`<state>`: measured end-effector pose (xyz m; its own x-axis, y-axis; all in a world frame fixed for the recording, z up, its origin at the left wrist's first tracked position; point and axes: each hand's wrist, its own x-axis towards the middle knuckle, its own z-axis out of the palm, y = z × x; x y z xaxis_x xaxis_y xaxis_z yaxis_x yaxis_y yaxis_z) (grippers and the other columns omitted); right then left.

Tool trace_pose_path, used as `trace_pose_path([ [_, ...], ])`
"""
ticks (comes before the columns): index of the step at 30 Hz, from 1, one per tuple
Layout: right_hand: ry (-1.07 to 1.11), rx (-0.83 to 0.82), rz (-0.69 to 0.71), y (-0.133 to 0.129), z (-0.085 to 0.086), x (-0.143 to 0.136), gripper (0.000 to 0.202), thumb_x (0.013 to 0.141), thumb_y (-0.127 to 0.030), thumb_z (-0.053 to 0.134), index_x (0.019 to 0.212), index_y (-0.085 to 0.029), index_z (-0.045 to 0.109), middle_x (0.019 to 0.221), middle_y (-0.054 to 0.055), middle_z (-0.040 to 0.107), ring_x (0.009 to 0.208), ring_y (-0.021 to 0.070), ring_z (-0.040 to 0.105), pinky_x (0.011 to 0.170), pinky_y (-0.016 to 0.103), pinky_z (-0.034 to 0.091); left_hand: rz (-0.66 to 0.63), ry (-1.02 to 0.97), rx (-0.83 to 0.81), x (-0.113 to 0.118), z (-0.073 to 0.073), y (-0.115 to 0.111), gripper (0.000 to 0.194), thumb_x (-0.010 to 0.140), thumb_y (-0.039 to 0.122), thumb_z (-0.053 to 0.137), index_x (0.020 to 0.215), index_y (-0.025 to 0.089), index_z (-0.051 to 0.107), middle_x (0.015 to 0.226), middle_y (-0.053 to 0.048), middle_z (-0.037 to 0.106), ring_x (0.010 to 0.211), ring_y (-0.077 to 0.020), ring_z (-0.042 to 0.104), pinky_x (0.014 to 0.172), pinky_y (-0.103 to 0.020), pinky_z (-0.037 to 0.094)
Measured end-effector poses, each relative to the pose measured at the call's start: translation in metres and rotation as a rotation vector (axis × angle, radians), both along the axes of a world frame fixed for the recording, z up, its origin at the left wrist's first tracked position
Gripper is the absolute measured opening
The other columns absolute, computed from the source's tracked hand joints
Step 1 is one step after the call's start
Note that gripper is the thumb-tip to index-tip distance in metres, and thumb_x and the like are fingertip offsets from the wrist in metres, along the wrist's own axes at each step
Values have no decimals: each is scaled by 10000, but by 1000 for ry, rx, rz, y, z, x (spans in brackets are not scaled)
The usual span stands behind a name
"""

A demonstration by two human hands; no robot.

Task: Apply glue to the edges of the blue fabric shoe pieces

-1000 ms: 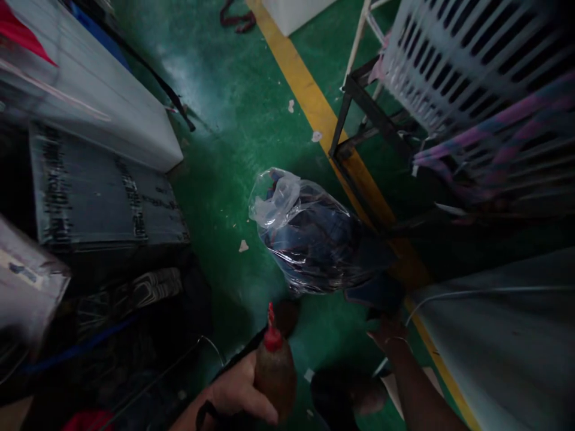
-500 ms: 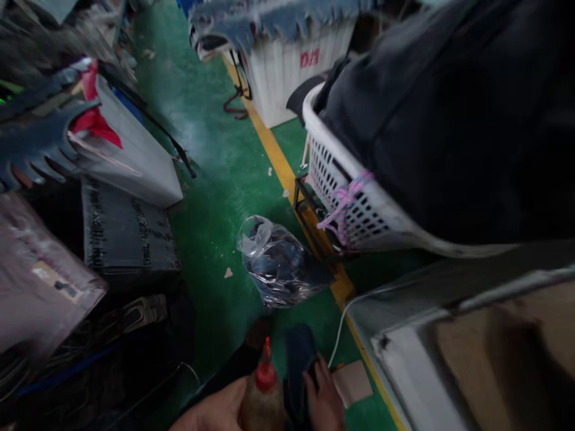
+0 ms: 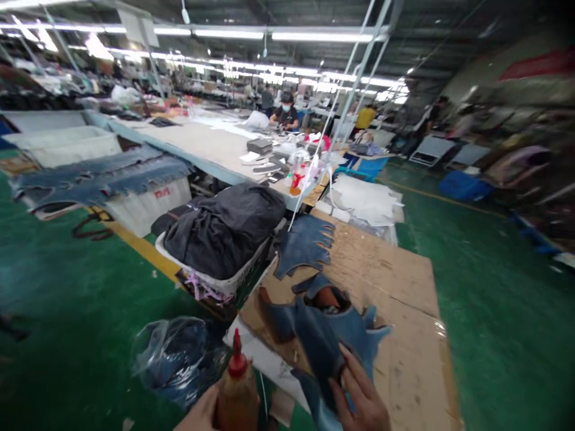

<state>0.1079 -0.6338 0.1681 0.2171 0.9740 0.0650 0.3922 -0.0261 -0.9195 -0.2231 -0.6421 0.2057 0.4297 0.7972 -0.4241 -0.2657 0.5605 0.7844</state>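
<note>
Low in the view, my left hand (image 3: 198,414) is wrapped round a squeeze bottle (image 3: 236,396) with a red pointed nozzle and brownish contents, held upright. My right hand (image 3: 363,396) grips the lower end of a long dark blue leather piece (image 3: 318,338) between thumb and fingers. Behind that piece, more cut blue leather (image 3: 354,326) with brown undersides lies on a cardboard-topped table (image 3: 411,335). A fringed blue leather sheet (image 3: 302,244) rests farther back on the cardboard.
To the left stands a white basket (image 3: 233,278) heaped with dark cloth (image 3: 224,224). On the green floor lies a clear plastic bag (image 3: 179,359) with blue pieces inside. A long worktable (image 3: 202,143) stretches behind, with a masked person (image 3: 286,115) at its far side.
My view has swung up and right from the floor to the cardboard-topped table and the workshop. The bottle stays in my left hand, the blue piece in my right, now over the table.
</note>
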Motion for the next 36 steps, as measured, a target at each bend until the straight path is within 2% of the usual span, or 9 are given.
trace_pose_path([
  [4,-77,-145,7,26,13,24,203,576,-220,809,766,-253,743,1381,75,551,1400,391,272,1185,564,142,-120,-151,77,54,20,25,820,430,296,886,1183,193,578,1003,-73,649,963,-290,604,862,-384,454],
  [6,-53,-211,-22,30,14,29,192,534,-197,816,711,-216,743,1347,136,576,1383,452,268,1157,617,137,-174,-131,88,80,19,37,710,461,297,880,1104,171,608,916,-58,658,859,-244,623,793,-340,470],
  [10,144,-258,65,21,25,19,417,713,-354,710,1109,-225,691,1266,128,644,1195,359,566,1023,551,424,-173,-9,84,127,3,55,787,413,300,904,1120,191,577,910,-47,676,811,-221,636,749,-317,489],
  [13,490,-254,194,14,38,-2,605,737,-364,718,1307,-279,536,1310,84,619,1177,301,592,991,487,471,-204,-19,135,158,-7,62,924,454,368,889,1267,212,478,1075,-95,657,930,-258,642,823,-362,498],
  [17,793,-260,-144,17,44,-21,613,626,-373,824,1195,-269,622,1156,66,711,1116,316,626,1033,509,426,-396,-21,270,180,-6,82,1015,492,352,876,1378,197,407,1135,-125,641,983,-275,636,868,-379,492],
  [21,1072,-297,-412,14,41,-6,499,679,-477,766,1119,-270,652,1051,34,751,998,279,684,942,477,506,-651,493,498,171,-7,133,817,508,353,846,1254,162,574,1014,-78,710,904,-276,656,797,-339,508],
  [24,1205,-235,-590,-7,37,18,470,654,-447,794,1083,-300,671,1024,2,759,970,246,688,926,463,518,-595,818,544,153,-26,184,503,779,400,603,1218,154,601,1087,-107,696,1012,-283,631,894,-358,463],
  [28,1277,-190,-802,-48,28,39,409,627,-466,800,990,-302,709,971,9,769,922,269,698,906,536,522,-597,1093,560,136,-68,234,447,811,350,554,1177,98,607,1212,-194,627,1207,-341,515,1046,-420,326],
  [36,1268,-137,-1121,-91,16,16,463,586,-432,825,1005,-289,689,933,25,759,831,241,695,772,441,555,-829,1357,579,158,-133,261,511,816,391,558,1162,15,546,1218,-307,573,1206,-390,510,1002,-466,356],
])
